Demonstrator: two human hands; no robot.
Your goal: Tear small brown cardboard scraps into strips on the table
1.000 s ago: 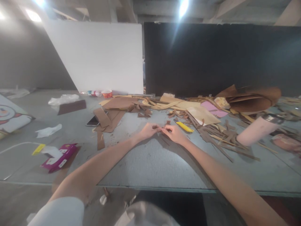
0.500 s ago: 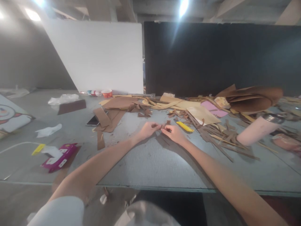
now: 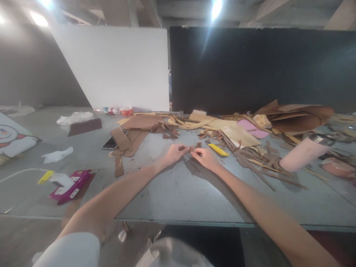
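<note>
While both hands are meeting over the table (image 3: pixel 178 202), a small brown piece (image 3: pixel 191 149) is sitting between their fingertips, its exact shape too small to make out. Left hand (image 3: pixel 175 154): thumb and forefinger are pinching the piece from one side. Right hand (image 3: pixel 205 157): thumb and forefinger are pressing together on the other side, the remaining fingers curling in.

Just beyond the fingertips, brown scraps (image 3: pixel 199 145) are lying loose. Beside the right hand, a yellow cutter (image 3: pixel 218 150) is resting, in nobody's grip. Farther right, a heap of brown strips (image 3: pixel 254 163) is spreading toward a pink bottle (image 3: pixel 303 154), which is leaning in view. Left of the hands, flat brown pieces (image 3: pixel 139 139) are partly covering a phone (image 3: pixel 109 143); nearer the edge, a purple packet (image 3: pixel 71 187) is lying.

Progress, as judged: many strips are lying apparently cut already; the pinched piece is awaiting completion, not yet set down; a rolled brown sheet (image 3: pixel 299 120) at the back is remaining largely whole.
</note>
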